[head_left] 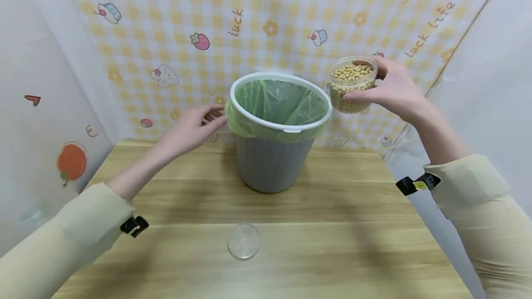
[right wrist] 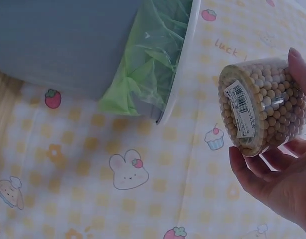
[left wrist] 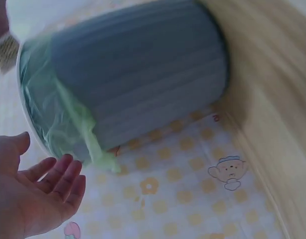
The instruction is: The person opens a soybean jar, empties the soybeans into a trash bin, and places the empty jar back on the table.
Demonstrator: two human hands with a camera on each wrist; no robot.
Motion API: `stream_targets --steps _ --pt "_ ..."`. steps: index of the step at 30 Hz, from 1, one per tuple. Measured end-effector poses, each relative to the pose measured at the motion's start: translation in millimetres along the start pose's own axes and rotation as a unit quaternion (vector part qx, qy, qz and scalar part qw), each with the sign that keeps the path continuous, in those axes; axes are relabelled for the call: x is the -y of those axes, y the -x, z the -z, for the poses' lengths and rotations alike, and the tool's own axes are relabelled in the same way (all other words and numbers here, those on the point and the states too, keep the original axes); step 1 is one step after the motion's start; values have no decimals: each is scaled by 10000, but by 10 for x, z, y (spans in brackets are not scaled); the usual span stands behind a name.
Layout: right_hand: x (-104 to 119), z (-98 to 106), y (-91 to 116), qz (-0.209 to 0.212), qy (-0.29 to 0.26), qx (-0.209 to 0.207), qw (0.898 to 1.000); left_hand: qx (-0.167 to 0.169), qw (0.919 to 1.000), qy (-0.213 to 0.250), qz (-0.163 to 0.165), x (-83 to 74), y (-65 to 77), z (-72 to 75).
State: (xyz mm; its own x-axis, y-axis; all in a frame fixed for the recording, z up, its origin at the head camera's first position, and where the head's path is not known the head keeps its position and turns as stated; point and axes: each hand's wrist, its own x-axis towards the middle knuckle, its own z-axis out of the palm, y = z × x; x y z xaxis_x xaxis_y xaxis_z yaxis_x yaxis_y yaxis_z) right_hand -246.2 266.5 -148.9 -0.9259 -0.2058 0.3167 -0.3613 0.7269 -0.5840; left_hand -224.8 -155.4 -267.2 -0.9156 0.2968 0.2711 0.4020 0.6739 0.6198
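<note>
A clear lidless jar of yellow soybeans [head_left: 352, 82] is gripped by my right hand [head_left: 396, 87], up to the right of the bin's rim. In the right wrist view the jar [right wrist: 265, 104] shows a barcode label on its base. The grey trash bin [head_left: 272, 163] stands on the table, lined with a green plastic bag [head_left: 237, 126] folded under a white rim ring [head_left: 287, 126]. My left hand [head_left: 193, 126] is at the bin's left rim, fingers loosely bent. Seen from the left wrist, that hand [left wrist: 41, 189] holds nothing; whether its fingertips touch the bag I cannot tell.
A round clear lid [head_left: 244, 242] lies on the wooden table [head_left: 299, 253] in front of the bin. Behind the bin hangs a yellow checked cloth [head_left: 174, 36] with cartoon prints. White sheets bound the table at left and right.
</note>
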Motion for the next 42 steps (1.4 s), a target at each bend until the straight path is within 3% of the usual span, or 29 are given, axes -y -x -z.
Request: stream_targets --steps 5,10,17,28,42 --pt "57 -169 -151 41 122 142 9998 -47 9975 289 647 0 -203 17" --pt "125 -310 -301 226 331 339 9986 -174 9943 395 975 -44 -371 -50" --pt "241 -409 -446 414 764 371 9955 -86 9884 805 1288 -151 -553 -84" --pt "283 -531 -620 157 1137 545 9919 -102 9707 1773 1615 -136 -603 -159" --pt "295 -641 -728 728 1374 517 9865 -81 9622 2235 1557 -105 -616 -171"
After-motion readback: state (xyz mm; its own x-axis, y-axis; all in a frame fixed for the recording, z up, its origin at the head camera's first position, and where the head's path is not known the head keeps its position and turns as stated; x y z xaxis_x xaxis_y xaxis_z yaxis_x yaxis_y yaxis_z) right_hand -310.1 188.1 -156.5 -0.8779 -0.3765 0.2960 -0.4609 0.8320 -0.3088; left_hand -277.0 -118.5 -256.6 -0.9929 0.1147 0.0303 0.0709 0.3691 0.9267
